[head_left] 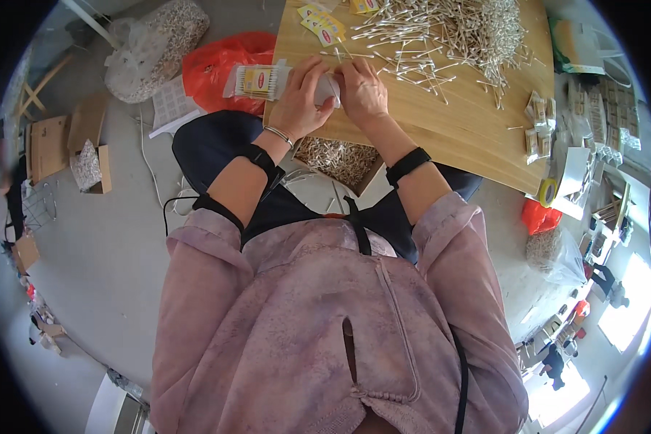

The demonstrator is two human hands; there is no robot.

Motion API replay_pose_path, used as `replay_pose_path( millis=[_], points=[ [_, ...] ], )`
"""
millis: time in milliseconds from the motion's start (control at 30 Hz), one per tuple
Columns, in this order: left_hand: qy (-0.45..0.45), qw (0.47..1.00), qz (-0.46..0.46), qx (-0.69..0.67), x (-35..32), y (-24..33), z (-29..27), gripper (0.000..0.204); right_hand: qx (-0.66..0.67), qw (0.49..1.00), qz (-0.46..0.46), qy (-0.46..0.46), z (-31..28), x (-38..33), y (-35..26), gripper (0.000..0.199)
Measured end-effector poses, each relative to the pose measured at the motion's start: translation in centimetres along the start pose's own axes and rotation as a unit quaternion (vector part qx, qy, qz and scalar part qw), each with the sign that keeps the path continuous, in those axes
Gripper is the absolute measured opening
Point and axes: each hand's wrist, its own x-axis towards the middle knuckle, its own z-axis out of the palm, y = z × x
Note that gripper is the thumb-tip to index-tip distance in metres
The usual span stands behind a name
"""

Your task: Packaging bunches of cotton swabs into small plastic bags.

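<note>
At the near left edge of the wooden table, my left hand (304,94) is closed round a small whitish plastic bag (327,90). My right hand (362,88) meets it from the other side, its fingers curled at the bag's edge; the fingertips are partly hidden. Left of my left hand lies a clear packet of cotton swabs (257,81) with a yellow label. A few loose swabs stick out just beyond my fingers. Beyond my hands are several yellow printed cards (321,26). A large heap of loose cotton swabs (477,36) spreads across the far right of the table (441,134).
An open box of swabs (338,158) sits below the table edge, between my legs. A red plastic bag (220,69) is at the left, with a big clear sack of swabs (159,50) behind it. Small filled packets (539,130) and yellow tape (547,192) lie at the right edge.
</note>
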Motion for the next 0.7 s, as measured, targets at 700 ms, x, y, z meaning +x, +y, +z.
replay_pose_path(
  millis=[700],
  points=[
    [-0.016, 0.996, 0.082, 0.019, 0.2, -1.1, 0.3, 0.020, 0.137, 0.970, -0.014, -0.201, -5.9, -5.5, 1.2, 0.013]
  ],
)
